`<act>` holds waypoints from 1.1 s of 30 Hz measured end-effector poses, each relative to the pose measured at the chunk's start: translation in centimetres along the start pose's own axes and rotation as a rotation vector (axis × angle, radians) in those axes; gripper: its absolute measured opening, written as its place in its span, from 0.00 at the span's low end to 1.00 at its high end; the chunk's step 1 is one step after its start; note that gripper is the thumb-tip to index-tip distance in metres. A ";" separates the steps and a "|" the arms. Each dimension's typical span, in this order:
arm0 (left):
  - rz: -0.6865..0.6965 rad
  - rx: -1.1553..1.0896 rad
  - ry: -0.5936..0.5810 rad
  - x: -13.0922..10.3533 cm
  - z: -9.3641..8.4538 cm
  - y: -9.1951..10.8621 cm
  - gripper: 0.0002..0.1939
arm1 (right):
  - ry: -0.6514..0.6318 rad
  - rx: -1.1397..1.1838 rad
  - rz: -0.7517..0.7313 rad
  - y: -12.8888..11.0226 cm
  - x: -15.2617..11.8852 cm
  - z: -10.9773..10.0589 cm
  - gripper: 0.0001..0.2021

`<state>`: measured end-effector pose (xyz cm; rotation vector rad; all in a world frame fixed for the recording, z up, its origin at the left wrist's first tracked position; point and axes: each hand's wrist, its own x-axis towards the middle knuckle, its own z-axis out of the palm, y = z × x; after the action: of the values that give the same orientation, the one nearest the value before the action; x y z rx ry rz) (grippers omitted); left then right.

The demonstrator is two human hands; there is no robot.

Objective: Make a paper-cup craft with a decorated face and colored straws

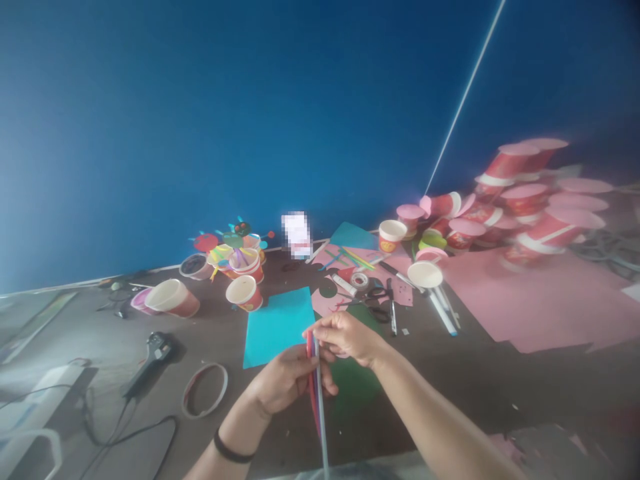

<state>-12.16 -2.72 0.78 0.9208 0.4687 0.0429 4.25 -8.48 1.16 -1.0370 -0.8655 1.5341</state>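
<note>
My left hand point(287, 380) is closed round a bundle of long thin coloured strips point(314, 390), red, purple and pale, between thumb and fingers. The strips stand roughly upright and their lower ends run down toward the table's front edge. At their upper end my right hand point(343, 337) pinches the tips between thumb and forefinger, its other fingers curled behind. A bright blue paper sheet point(277, 327) lies just beyond my left hand. Under and behind my right hand lies a dark green sheet point(355, 387), partly covered.
Scissors point(383, 310), tape point(359, 281) and markers point(443, 310) lie beyond my hands. Pink-topped red cups point(525, 200) pile up on the right by pink paper point(515, 300). At left are a glue gun point(153, 363), a tape ring point(205, 390) and several paper cups point(175, 298).
</note>
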 end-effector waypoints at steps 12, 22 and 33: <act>0.013 -0.032 0.061 0.5 -0.5 -0.8 0.11 | 0.047 -0.182 -0.046 0.7 -0.2 -0.4 0.10; 0.008 -0.040 0.035 0.3 -0.4 -0.8 0.12 | 0.076 -0.137 -0.034 0.9 -0.1 0.0 0.10; 0.002 -0.010 0.004 0.2 -0.4 -0.9 0.14 | 0.195 -0.190 -0.039 0.5 0.1 0.0 0.10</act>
<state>-12.28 -2.94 -0.20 0.9113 0.4709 0.0486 4.05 -8.51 0.73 -1.2772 -0.9009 1.3118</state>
